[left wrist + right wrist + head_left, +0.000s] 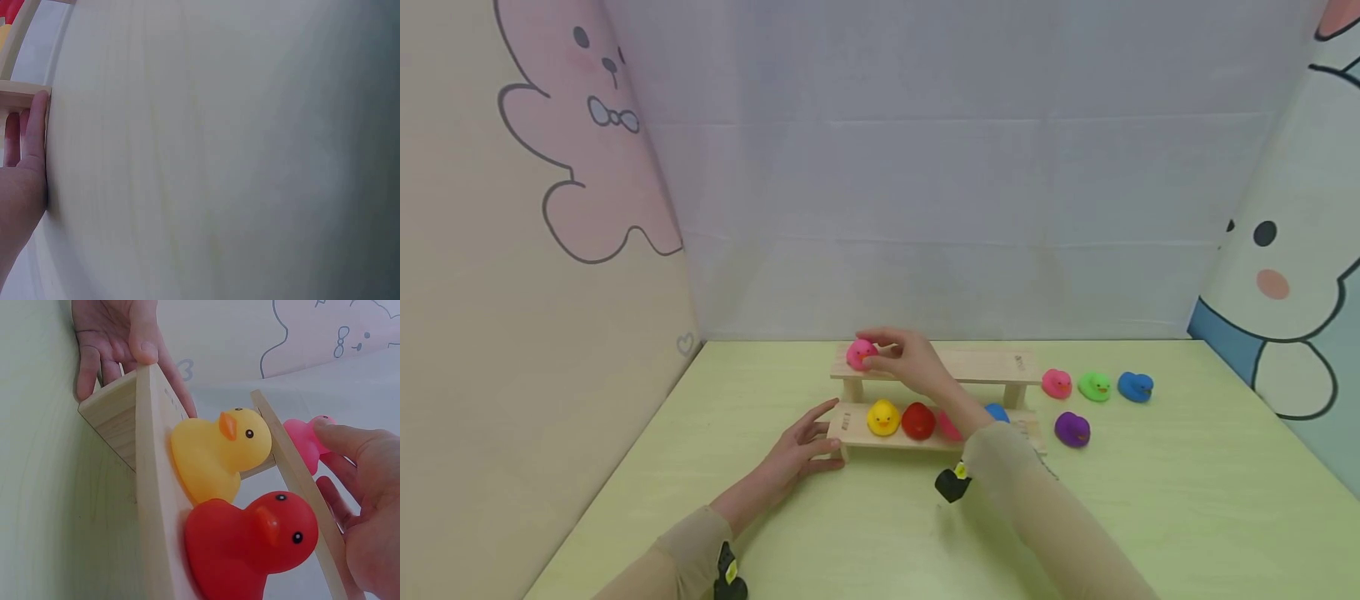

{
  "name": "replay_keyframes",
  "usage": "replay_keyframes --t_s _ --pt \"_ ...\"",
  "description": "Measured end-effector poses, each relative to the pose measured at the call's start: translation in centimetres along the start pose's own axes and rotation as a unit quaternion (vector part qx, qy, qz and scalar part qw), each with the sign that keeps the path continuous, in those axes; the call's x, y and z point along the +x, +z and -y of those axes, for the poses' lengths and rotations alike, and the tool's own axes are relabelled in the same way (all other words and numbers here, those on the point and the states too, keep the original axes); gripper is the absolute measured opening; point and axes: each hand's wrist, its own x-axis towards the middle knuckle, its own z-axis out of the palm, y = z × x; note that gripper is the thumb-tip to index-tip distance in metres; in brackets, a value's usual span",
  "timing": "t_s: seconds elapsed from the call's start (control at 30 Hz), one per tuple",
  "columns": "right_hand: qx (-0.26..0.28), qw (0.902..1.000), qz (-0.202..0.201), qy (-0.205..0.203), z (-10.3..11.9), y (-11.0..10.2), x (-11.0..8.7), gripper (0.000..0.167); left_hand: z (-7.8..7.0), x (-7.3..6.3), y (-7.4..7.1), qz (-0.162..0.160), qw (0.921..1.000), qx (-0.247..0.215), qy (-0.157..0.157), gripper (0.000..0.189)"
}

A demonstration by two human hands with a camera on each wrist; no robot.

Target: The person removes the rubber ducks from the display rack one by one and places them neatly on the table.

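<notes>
My right hand (pixel 910 360) pinches a pink rubber duck (pixel 859 355) at the left end of the upper step of a small two-step wooden stand (pixel 981 364). In the right wrist view the thumb and fingers sit around this duck (pixel 306 439). My left hand (pixel 797 450) rests against the left end of the lower step (pixel 850 427), fingers fairly straight, thumb at the board's edge. On the lower step a yellow duck (pixel 883 418), a red duck (pixel 918 422), a pink duck (pixel 949 427) and a blue duck (pixel 997 412) stand in a row, the last two partly behind my right forearm.
Right of the stand, on the pale table (pixel 1187 483), are a pink duck (pixel 1057 384), a green duck (pixel 1095 386), a blue duck (pixel 1136 387) and a purple duck (pixel 1072 429). A white curtain (pixel 925 208) hangs behind; printed side panels flank the table.
</notes>
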Motion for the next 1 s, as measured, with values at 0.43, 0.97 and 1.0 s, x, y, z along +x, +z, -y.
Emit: replay_keyframes --t_s 0.43,0.97,1.0 --pt "0.001 0.9999 -0.004 -0.011 -0.2 0.01 0.03 0.044 -0.07 -0.05 0.11 -0.006 1.0 0.002 -0.003 0.072" --pt "0.008 0.9999 -0.011 -0.003 0.06 -0.1 -0.32 0.041 -0.02 -0.06 0.02 -0.001 1.0 -0.009 0.0 0.072" --pt "0.008 0.9999 -0.012 -0.003 0.05 -0.11 -0.33 0.042 0.01 -0.02 0.0 0.0 1.0 -0.009 0.0 0.072"
